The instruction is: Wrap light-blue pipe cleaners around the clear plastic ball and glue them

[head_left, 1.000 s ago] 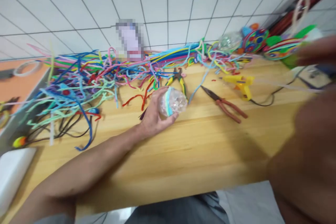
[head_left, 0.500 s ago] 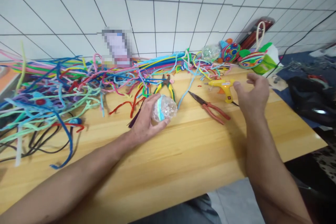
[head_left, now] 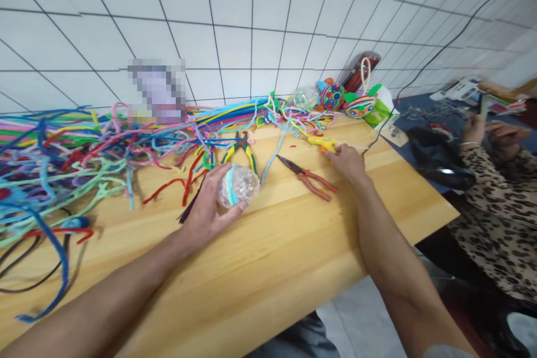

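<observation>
My left hand [head_left: 210, 201] is wrapped round a clear ball [head_left: 245, 185] with a blue and green band across it, at the table's middle. A dark purple tassel [head_left: 189, 210] hangs out beside that hand. My right hand [head_left: 350, 163] is closed round the handle of a yellow glue gun [head_left: 321, 142], its nozzle pointing left. Between the two hands lie red-handled long-nose pliers [head_left: 308, 178], jaws toward the back left. Behind the ball sit yellow-and-green-handled pliers [head_left: 242, 148], partly hidden by it. A light blue pipe cleaner [head_left: 274, 156] lies near them.
Tangled pipe cleaners [head_left: 92, 151] cover the table's left and back. Decorated striped balls [head_left: 331, 95] and another clear ball [head_left: 305, 97] stand at the back. A black cord [head_left: 384, 120] runs up rightward. At right sits a person in a leopard-print sleeve [head_left: 482, 173], holding a phone.
My right hand, open above the glue gun before, has come down and closed on its handle. The left hand keeps the clear ball. The view has turned right, bringing the other person in.
</observation>
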The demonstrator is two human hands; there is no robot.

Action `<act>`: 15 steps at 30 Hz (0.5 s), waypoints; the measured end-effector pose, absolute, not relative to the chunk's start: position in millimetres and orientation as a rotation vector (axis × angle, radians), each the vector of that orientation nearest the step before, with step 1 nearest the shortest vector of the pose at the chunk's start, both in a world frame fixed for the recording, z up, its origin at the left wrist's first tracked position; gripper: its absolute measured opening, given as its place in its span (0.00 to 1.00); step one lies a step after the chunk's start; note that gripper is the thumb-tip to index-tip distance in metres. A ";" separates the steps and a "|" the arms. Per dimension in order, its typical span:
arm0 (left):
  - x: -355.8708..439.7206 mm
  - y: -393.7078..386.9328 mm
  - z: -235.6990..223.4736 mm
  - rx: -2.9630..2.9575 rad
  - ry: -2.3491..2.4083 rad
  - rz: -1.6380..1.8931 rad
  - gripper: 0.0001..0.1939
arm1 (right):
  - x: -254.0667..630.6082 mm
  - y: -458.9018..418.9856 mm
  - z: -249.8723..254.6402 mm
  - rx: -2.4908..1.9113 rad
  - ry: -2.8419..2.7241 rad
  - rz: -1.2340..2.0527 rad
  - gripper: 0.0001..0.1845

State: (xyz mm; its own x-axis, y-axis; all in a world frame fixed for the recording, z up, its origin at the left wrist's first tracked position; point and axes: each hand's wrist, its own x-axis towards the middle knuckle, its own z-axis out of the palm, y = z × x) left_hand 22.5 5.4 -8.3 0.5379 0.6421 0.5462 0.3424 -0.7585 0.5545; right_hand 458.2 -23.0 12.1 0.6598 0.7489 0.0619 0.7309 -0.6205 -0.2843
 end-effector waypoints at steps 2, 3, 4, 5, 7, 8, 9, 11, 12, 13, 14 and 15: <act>22.7 5.6 -9.1 2.397 0.804 1.091 0.40 | 459.8 -19.3 6.3 -2.570 -1.192 0.091 0.15; 23.0 5.6 -9.6 2.397 0.806 1.096 0.39 | 460.6 -19.2 4.6 -2.552 -1.194 0.091 0.14; 23.2 5.6 -10.2 2.396 0.811 1.099 0.39 | 461.4 -20.2 4.0 -2.531 -1.194 0.089 0.13; 23.5 5.6 -10.7 2.395 0.820 1.097 0.39 | 461.9 -22.0 4.5 -2.506 -1.191 0.082 0.13; 23.9 5.6 -11.6 2.393 0.835 1.086 0.39 | 461.3 -27.2 8.8 -2.450 -1.172 0.040 0.14; 24.0 5.6 -11.8 2.391 0.836 1.081 0.39 | 459.8 -29.9 12.1 -2.422 -1.160 -0.001 0.16; 24.1 5.7 -11.9 2.389 0.834 1.076 0.39 | 457.3 -32.3 15.6 -2.375 -1.144 -0.056 0.19; 24.0 5.8 -11.4 2.383 0.827 1.071 0.40 | 449.2 -35.5 22.2 -2.187 -1.113 -0.150 0.24; 23.9 5.9 -10.9 2.381 0.826 1.066 0.40 | 443.7 -36.2 24.7 -2.063 -1.102 -0.152 0.26; 23.9 5.9 -10.3 2.380 0.828 1.059 0.40 | 437.5 -36.5 26.5 -1.945 -1.097 -0.116 0.27; 23.9 5.8 -9.7 2.379 0.831 1.051 0.40 | 430.9 -36.4 27.7 -1.855 -1.106 -0.048 0.27; 23.9 5.6 -9.2 2.380 0.835 1.042 0.40 | 423.9 -36.3 28.3 -1.811 -1.134 0.036 0.26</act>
